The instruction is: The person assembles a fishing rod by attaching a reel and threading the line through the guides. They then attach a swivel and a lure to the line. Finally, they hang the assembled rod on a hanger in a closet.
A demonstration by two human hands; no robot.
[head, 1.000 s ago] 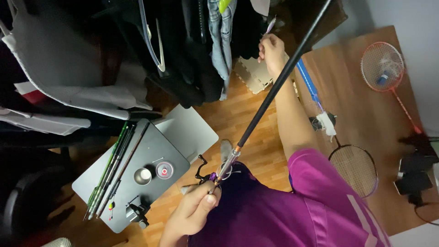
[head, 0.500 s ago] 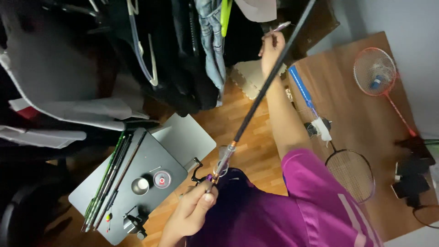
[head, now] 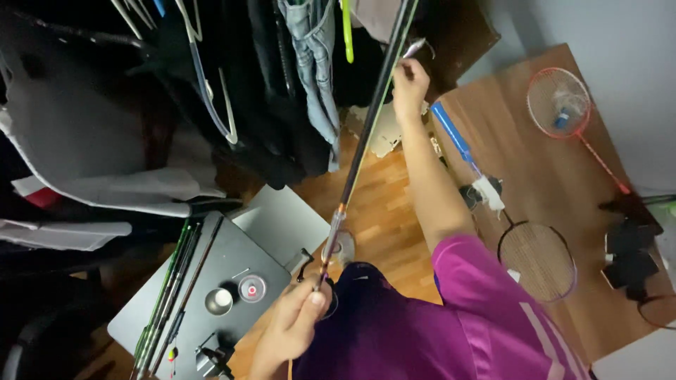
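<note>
1. Head view, looking straight down: nearest the camera I see a purple sleeve (head: 493,309) and a dark lap.
2. My left hand (head: 292,327) sits low in the frame, fingers curled and pinching the butt end of a long dark rod (head: 366,134).
3. That rod runs up and away at a slant, with a pale section just above the left hand.
4. Left of that hand lies a grey case (head: 176,309), open and flat. In it I see a bundle of thin rods (head: 169,288) along its far edge, a small steel cup (head: 219,301) and a round red-and-white disc (head: 251,288).
5. My right hand (head: 410,88) reaches far up, fingertips pressed together on something small and pale beside the rod; I cannot tell what it is.
6. On the wooden table (head: 507,105) at right lie a red racket (head: 560,102), a dark racket (head: 536,260) and a blue handle (head: 451,134).
7. Hanging clothes (head: 282,84) crowd the top.
8. Risk, as I judge it: the rod's upper part is near the hangers and could snag; a loose left pinch could let it swing.
</note>
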